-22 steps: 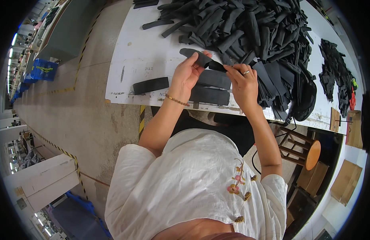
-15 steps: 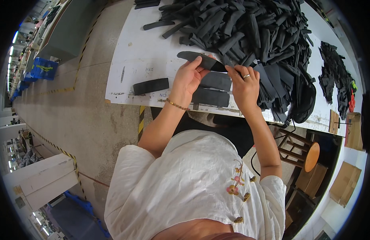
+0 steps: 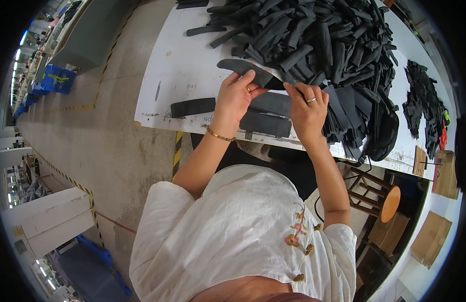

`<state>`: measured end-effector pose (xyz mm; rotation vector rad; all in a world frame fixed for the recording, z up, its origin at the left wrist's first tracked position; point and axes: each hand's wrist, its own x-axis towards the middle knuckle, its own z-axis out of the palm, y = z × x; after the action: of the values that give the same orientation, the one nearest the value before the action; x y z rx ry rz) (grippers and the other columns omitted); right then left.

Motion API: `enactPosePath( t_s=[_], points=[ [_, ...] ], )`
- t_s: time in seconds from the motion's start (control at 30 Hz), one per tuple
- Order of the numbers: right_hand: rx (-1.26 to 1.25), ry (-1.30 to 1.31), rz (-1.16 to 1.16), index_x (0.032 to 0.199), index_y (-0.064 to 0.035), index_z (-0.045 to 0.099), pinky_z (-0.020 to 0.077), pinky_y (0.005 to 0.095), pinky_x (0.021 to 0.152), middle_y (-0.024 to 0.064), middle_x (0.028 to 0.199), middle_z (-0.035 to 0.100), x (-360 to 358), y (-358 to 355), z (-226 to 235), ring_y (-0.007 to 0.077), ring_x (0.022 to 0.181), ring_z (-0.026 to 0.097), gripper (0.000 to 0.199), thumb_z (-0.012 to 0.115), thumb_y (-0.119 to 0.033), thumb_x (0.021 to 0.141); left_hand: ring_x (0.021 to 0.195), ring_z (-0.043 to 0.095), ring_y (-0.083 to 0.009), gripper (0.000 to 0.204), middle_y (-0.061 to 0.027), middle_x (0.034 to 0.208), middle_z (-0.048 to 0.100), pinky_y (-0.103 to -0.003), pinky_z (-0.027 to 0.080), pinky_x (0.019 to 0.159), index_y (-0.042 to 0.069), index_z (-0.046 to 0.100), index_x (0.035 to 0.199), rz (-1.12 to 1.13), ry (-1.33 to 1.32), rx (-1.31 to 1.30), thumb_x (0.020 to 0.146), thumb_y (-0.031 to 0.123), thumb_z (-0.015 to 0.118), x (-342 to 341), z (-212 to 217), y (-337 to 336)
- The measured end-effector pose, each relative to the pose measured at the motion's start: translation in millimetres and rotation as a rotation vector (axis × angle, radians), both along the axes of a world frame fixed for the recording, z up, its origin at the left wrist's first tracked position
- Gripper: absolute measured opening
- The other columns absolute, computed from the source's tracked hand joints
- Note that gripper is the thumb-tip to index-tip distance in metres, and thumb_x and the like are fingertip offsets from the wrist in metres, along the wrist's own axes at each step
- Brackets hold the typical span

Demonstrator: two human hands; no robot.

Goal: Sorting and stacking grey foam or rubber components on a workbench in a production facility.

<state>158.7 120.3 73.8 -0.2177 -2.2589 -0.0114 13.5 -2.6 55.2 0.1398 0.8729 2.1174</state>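
Note:
A long dark grey strip [image 3: 245, 70] is held above the white table [image 3: 185, 65] between both hands. My left hand [image 3: 235, 98] grips its middle with thumb and fingers. My right hand [image 3: 306, 110], wearing a ring, pinches the strip's right end. Under the hands lies a stack of flat dark pieces [image 3: 265, 118] near the table's front edge. One separate dark strip [image 3: 192, 106] lies flat to the left of my left hand.
A big heap of dark strips [image 3: 318, 45] covers the table's far right part. A smaller dark pile [image 3: 424, 100] lies further right. A wooden stool [image 3: 384, 199] and cardboard boxes [image 3: 434, 236] stand below right. Concrete floor with striped tape runs left.
The held strip has shifted left and straightened out, now reaching further past my left hand. Both hands stay over the stack.

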Motion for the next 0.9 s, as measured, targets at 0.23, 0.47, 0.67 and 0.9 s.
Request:
enactPosePath(
  t_s=[0.23, 0.47, 0.67, 0.9],
  points=[
    [0.089, -0.046, 0.057, 0.102, -0.0118, 0.071, 0.0429, 0.0345, 0.077, -0.001, 0.096, 0.058, 3, 6, 8, 0.0176, 0.084, 0.058, 0.036, 0.068, -0.006, 0.067, 0.104, 0.066, -0.031, 0.022, -0.0203, 0.111, 0.066, -0.047, 0.055, 0.092, -0.002, 0.058, 0.116, -0.173, -0.039, 0.033, 0.096, 0.008, 0.055, -13, -4, -2],
    [0.08, -0.024, -0.002, 0.109, -0.0127, 0.07, 0.0406, 0.0339, 0.078, -0.0014, 0.099, 0.057, -7, -5, -2, 0.0176, 0.086, 0.058, 0.044, 0.069, -0.004, 0.066, 0.1, 0.066, -0.0264, 0.028, -0.0178, 0.11, 0.065, -0.043, 0.058, 0.086, -0.001, 0.055, 0.115, 0.0, 0.117, -0.024, 0.088, -0.006, 0.059, 16, -1, 8],
    [-0.272, -0.004, 0.047, 0.123, -0.0077, 0.059, 0.0402, 0.0399, 0.081, 0.0093, 0.105, 0.055, -16, -33, -16, 0.0275, 0.094, 0.055, 0.049, 0.073, -0.01, 0.076, 0.097, 0.065, -0.0252, 0.032, -0.0162, 0.106, 0.066, -0.037, 0.049, 0.096, -0.001, 0.049, 0.123, 0.139, 0.049, 0.092, 0.091, -0.002, 0.056, 29, 18, 9],
    [-0.425, -0.05, 0.211, 0.113, -0.0033, 0.054, 0.0469, 0.0432, 0.08, 0.0173, 0.109, 0.055, -6, -37, -31, 0.0354, 0.096, 0.056, 0.048, 0.075, 0.001, 0.071, 0.098, 0.066, -0.0269, 0.027, -0.0135, 0.085, 0.067, -0.038, 0.048, 0.092, 0.0, 0.06, 0.106, 0.079, 0.278, 0.185, 0.1, 0.026, 0.053, 27, -2, 15]
  ],
)
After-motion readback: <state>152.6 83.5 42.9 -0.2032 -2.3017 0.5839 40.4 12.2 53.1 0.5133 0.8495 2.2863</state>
